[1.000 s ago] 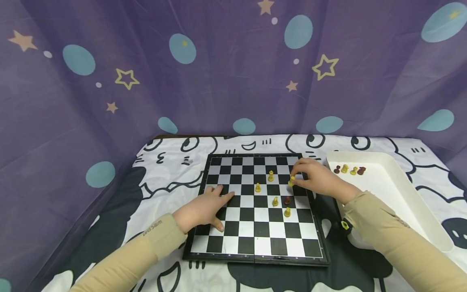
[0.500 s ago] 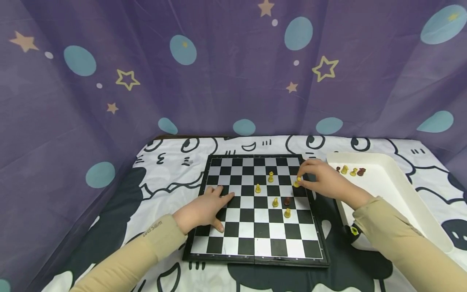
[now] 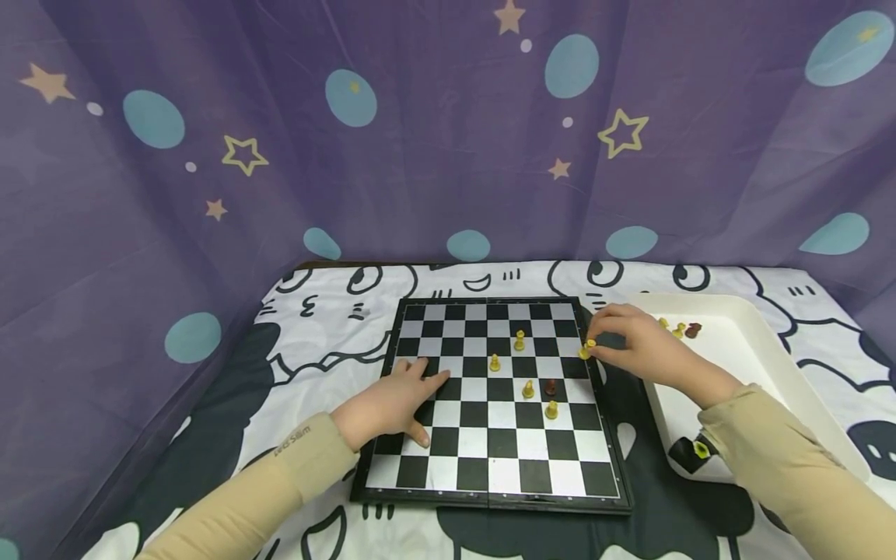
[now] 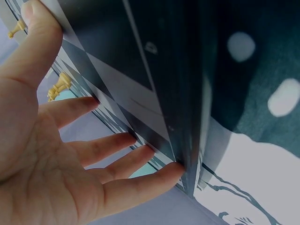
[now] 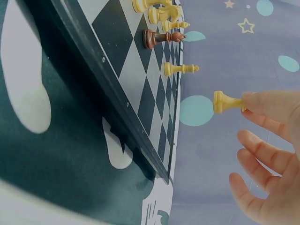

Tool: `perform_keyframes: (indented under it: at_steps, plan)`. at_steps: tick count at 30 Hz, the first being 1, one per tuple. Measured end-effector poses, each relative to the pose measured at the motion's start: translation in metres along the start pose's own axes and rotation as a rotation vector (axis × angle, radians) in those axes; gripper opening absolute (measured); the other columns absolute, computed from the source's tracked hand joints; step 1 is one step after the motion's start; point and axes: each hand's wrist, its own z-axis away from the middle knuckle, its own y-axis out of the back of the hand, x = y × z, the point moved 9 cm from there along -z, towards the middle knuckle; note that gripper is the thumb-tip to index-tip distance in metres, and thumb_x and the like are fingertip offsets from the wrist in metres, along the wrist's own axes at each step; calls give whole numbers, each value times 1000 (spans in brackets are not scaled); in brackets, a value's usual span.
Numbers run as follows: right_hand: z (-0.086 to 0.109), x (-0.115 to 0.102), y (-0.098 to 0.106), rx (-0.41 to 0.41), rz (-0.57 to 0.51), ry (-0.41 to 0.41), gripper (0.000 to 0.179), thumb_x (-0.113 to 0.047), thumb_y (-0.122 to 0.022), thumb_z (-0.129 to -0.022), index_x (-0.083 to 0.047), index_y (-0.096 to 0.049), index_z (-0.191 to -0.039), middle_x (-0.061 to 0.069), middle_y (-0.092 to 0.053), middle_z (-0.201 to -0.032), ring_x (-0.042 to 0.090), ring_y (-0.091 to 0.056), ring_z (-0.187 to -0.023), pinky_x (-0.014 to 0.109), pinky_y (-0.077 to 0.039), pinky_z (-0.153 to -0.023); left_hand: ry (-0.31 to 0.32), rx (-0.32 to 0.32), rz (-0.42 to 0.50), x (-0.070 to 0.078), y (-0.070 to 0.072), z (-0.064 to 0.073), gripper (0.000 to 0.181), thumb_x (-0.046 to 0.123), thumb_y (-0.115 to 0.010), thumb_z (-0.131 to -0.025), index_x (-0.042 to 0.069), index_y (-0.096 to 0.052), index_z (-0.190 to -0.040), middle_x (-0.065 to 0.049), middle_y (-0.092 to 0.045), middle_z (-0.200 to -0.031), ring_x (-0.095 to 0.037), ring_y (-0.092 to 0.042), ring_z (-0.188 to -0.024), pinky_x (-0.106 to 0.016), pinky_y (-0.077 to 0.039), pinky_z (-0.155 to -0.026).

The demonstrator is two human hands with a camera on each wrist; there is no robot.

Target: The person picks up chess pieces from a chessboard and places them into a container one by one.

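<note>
My right hand point(image 3: 640, 342) pinches a yellow chess piece point(image 5: 227, 101) between thumb and index finger, just above the chessboard's right edge. Its base shows; the top is covered by fingertips. In the right wrist view the other fingers are loosely bent. My left hand point(image 3: 388, 400) rests on the left side of the chessboard point(image 3: 502, 442), fingers spread, fingertips touching its surface. Standing on the squares are several yellow chess pieces, one a pawn-like piece point(image 3: 495, 362), another near the front point(image 3: 551, 410). One brown chess piece point(image 5: 161, 38) stands among them.
A white tray point(image 3: 742, 389) lies right of the board, partly under my right forearm. At its far end are yellow chess pieces point(image 3: 678, 330) and a brown chess piece point(image 3: 693, 330). A patterned cloth point(image 3: 329, 311) covers the table; a purple curtain point(image 3: 434, 155) hangs behind.
My right hand has moved to the right with the yellow chess piece, from over the board's right squares to its edge. The left hand has stayed in place.
</note>
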Motion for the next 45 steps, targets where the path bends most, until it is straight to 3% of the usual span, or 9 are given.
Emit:
perform_keyframes:
  at_steps: [10,18,24,31,35,39,45]
  plan:
    - [9,4,17,55,35,12,18,-4,-77,-75,-16,-68,-83,5,-63,-98,26,-58,-93,44,-47,-76,-4,1,-7,0,3,0,99,42,-82,-62,13,-38,-146,-23,-33,-146,-43,-35,-128,-49,-43,-98]
    - [13,11,29,99,57,-17,19,-2,-78,-73,-16,-68,-81,1,-63,-95,16,-55,-86,29,-45,-60,6,-18,-5,1,3,1,98,42,-81,-63,14,-38,-146,-23,-33,-146,-42,-35,-128,-48,-43,-100]
    - [20,25,45,142,106,-54,16,-2,-78,-72,-13,-69,-80,3,-63,-94,19,-57,-88,30,-47,-65,6,-15,-2,1,3,2,98,41,-81,-63,14,-38,-146,-23,-33,-147,-42,-35,-129,-48,-43,-100]
    - [30,49,49,129,112,-145,11,-5,-76,-76,-12,-69,-82,7,-62,-98,22,-54,-88,30,-51,-59,3,-11,-2,-1,1,0,99,42,-82,-62,14,-38,-146,-23,-33,-146,-43,-34,-129,-49,-42,-100]
    - [36,62,48,114,80,-200,9,-5,-75,-78,-10,-69,-83,9,-61,-98,26,-56,-90,39,-56,-66,3,-10,6,-1,0,1,99,42,-81,-62,14,-38,-146,-23,-34,-146,-42,-35,-129,-49,-43,-99]
    - [42,73,50,115,101,-226,9,-6,-74,-78,-10,-69,-84,11,-62,-99,28,-56,-91,47,-53,-71,2,-10,4,-1,-1,1,99,42,-81,-62,14,-37,-146,-23,-34,-145,-42,-35,-129,-49,-43,-99]
    - [51,90,56,108,164,-249,10,-5,-73,-77,-8,-69,-85,11,-63,-95,29,-56,-91,46,-49,-72,6,-11,6,-1,-2,0,98,42,-81,-62,15,-38,-146,-22,-34,-146,-42,-35,-128,-49,-43,-99]
